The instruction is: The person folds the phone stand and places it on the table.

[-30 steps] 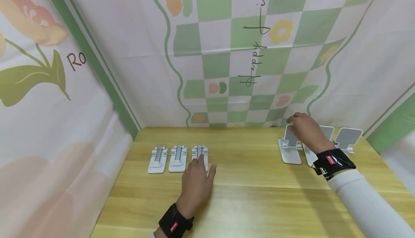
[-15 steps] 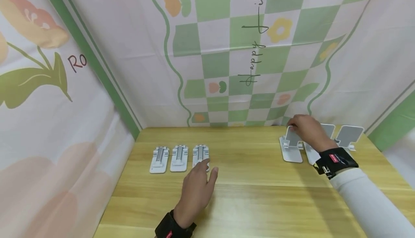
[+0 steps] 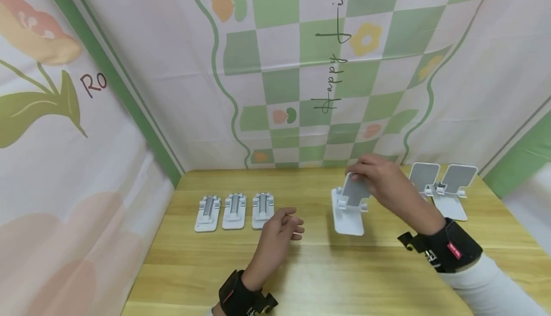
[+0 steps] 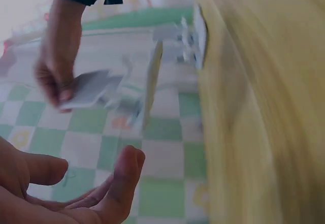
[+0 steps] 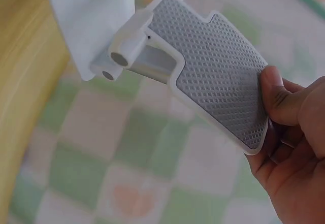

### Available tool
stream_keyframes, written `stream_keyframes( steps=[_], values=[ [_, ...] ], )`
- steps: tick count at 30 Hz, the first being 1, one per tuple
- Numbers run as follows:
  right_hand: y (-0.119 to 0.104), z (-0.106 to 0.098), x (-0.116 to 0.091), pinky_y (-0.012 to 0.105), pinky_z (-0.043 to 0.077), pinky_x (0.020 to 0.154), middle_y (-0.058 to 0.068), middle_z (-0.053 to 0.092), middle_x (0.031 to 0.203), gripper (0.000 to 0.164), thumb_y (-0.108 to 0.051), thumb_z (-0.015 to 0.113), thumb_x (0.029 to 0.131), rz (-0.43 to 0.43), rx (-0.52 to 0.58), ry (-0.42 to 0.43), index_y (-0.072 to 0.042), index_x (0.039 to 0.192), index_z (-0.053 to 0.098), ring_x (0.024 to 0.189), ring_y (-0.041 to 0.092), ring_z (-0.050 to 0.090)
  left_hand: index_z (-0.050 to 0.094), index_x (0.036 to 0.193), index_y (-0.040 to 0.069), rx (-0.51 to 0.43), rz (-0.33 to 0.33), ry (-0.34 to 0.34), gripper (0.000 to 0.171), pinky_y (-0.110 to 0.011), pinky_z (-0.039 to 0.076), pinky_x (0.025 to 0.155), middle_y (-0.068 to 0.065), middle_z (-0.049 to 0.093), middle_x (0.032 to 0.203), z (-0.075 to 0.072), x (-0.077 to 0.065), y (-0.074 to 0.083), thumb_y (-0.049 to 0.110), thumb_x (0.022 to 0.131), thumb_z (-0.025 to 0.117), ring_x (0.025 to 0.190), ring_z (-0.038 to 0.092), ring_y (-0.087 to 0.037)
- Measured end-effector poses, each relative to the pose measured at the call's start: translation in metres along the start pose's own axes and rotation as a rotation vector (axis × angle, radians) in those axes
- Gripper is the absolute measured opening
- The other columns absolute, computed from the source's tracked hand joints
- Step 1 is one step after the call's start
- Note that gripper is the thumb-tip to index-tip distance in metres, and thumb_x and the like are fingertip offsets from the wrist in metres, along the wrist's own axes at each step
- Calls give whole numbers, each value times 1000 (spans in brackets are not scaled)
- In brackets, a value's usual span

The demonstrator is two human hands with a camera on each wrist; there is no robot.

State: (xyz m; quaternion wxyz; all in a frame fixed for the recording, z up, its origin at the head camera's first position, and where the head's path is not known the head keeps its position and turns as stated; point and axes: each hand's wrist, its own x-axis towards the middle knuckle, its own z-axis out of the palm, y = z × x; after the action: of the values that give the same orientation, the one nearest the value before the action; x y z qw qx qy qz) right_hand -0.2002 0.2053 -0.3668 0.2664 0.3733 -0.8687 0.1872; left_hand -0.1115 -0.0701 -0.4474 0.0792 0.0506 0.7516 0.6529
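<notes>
My right hand (image 3: pixel 383 177) pinches the top edge of an unfolded white phone stand (image 3: pixel 347 218) by its grey padded plate, thumb on the textured pad (image 5: pixel 218 76) in the right wrist view. In the left wrist view the stand's base (image 4: pixel 152 84) hangs apart from the table. My left hand (image 3: pixel 277 237) holds nothing; its fingers are loosely bent, and it hovers beside a folded phone stand (image 3: pixel 262 206), the rightmost of three in a row.
Two more folded phone stands, one in the middle (image 3: pixel 234 211) and one at the left (image 3: pixel 208 213), lie on the wooden table (image 3: pixel 310 277). Two unfolded stands, one nearer (image 3: pixel 424 177) and one farther right (image 3: pixel 458 179), stand at the back right. A patterned cloth (image 3: pixel 301 86) hangs behind.
My right hand has taken hold of the left one of the unfolded stands and carried it leftward off the table. My left hand has shifted right, away from the folded stand, its fingers bending.
</notes>
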Motion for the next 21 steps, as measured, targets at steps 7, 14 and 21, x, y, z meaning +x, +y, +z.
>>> stream_keyframes(
  steps=[7, 14, 21],
  values=[
    [-57, -2, 6, 27, 59, 69, -3, 66, 90, 38, 19, 82, 74, -110, 78, 34, -13, 97, 80, 85, 14, 63, 51, 142, -15, -181, -68, -122, 43, -43, 63, 93, -28, 71, 119, 18, 9, -2, 14, 111, 49, 103, 73, -27],
    [-79, -2, 6, 23, 59, 69, -4, 66, 90, 39, 16, 85, 73, -117, 121, 50, -13, 98, 80, 86, 12, 64, 62, 132, -13, -289, -100, -164, 36, -24, 60, 80, -23, 75, 117, 26, 7, -4, 13, 110, 49, 96, 71, -13],
    [-84, 1, 6, 25, 60, 73, -4, 68, 94, 37, 13, 85, 75, -121, 125, 68, -12, 101, 80, 89, 12, 65, 65, 130, -12, -262, -87, -117, 32, -20, 57, 74, -22, 77, 112, 25, 6, -2, 8, 108, 52, 88, 68, -9]
  ],
)
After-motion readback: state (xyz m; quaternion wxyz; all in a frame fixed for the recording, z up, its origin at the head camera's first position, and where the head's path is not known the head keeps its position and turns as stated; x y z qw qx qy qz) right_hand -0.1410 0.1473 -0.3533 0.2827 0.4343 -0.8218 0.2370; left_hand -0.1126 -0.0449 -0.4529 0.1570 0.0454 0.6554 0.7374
